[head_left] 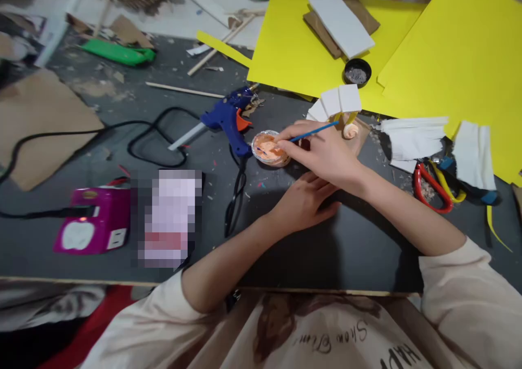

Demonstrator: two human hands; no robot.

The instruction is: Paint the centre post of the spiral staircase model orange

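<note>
My right hand is closed in a pinch on a thin blue paintbrush, its handle slanting up to the right. The brush's working end is down at a small round tub of peach-coloured paint and hidden by the fingers. Just below, my left hand rests low over the table, fingers stretched out and partly covered by my right hand. Beyond my right wrist a swirl of peach stuff sits on a small piece of cardboard. White square pieces stand behind it.
A blue glue gun lies left of the tub, near a pixelated phone-like object and a magenta power box. Red-handled scissors lie right. Yellow sheets bear a black cap and a white block.
</note>
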